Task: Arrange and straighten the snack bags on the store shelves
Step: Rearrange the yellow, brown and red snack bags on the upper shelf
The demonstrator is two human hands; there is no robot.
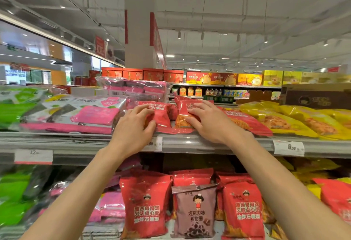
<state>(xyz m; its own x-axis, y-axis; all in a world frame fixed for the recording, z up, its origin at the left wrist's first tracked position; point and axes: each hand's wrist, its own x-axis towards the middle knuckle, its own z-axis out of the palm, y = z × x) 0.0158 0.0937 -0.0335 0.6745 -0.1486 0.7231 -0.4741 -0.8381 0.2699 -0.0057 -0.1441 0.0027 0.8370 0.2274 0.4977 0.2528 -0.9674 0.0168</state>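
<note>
At frame centre, the left hand (133, 124) and right hand (206, 121) each grip a red noodle-snack bag (161, 118) on the upper shelf (209, 143); judged best: square both bags gently, edges aligned

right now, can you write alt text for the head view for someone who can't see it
Two bare hands rest on red snack bags lying on the top store shelf: the left hand holds one red bag, the right hand another. Pink packs lie to the left, yellow bags to the right.
</note>
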